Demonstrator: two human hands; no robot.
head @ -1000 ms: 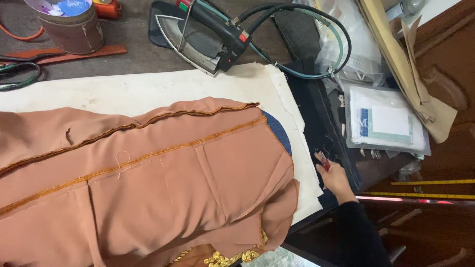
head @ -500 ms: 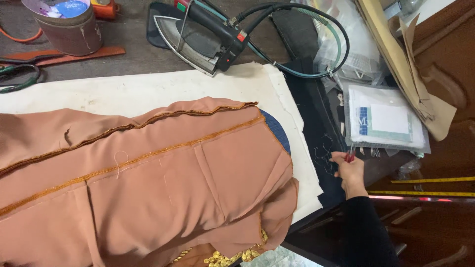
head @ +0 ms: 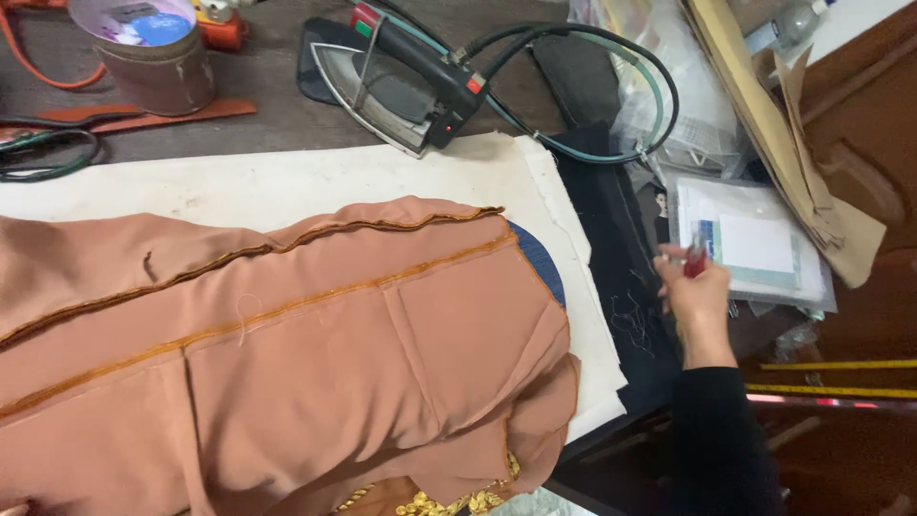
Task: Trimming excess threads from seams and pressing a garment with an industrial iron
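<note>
My right hand (head: 695, 304), in a black sleeve, is raised over the black cloth (head: 611, 239) at the right end of the table. Its fingers are closed on a small red-handled tool (head: 694, 264); I cannot make out the tool's tip. A rust-brown garment (head: 287, 354) with orange-stitched seams lies spread over a white pressing cloth (head: 287, 182), left of the hand and apart from it. A blue pad (head: 544, 269) peeks out under the garment's right edge. My left hand is out of frame.
A black-handled iron (head: 401, 81) with looped cords rests at the back. A round tin (head: 148, 53) and orange-handled scissors (head: 143, 115) sit at the back left. Plastic packets (head: 755, 244) and yellow rulers (head: 841, 365) lie to the right. Gold beading (head: 449, 502) shows at the garment's lower edge.
My right hand has moved up and farther from me along the black cloth, carrying the red-handled tool. The garment has not moved.
</note>
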